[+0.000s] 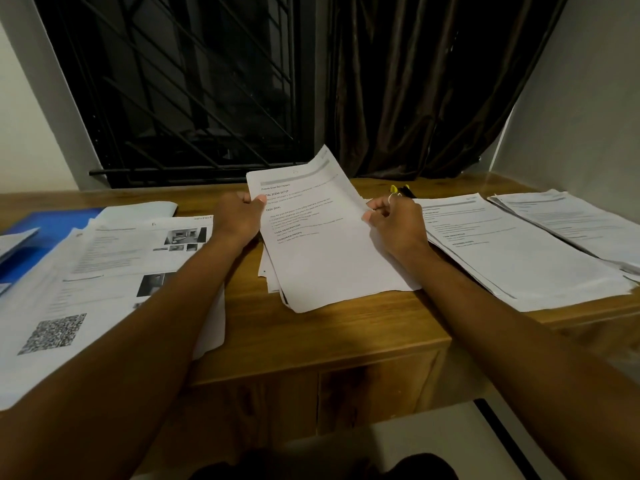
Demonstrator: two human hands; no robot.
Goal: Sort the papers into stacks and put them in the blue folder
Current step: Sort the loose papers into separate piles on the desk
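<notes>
As left hand [242, 218] and right hand [398, 221] pinch it, the sheet [322, 254] curls — printed.

One head-worn camera looks forward and down from the near edge of the bench [322, 337], close above it (wide-angle, so straight edges bow). It faces the barred window [180, 84] and curtain [415, 81]; the left hand [242, 220] and right hand [398, 225] sit mid-frame.

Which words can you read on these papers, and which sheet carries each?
"TASK GOAL": held sheet.
"TASK DESCRIPTION": same sheet.
"REQUIRED PROPS": same sheet.
"SCENE SETUP": same sheet, start hidden by the left hand.
Left paper: a square code, print too blurred.
Right stacks: too blurred.
</notes>
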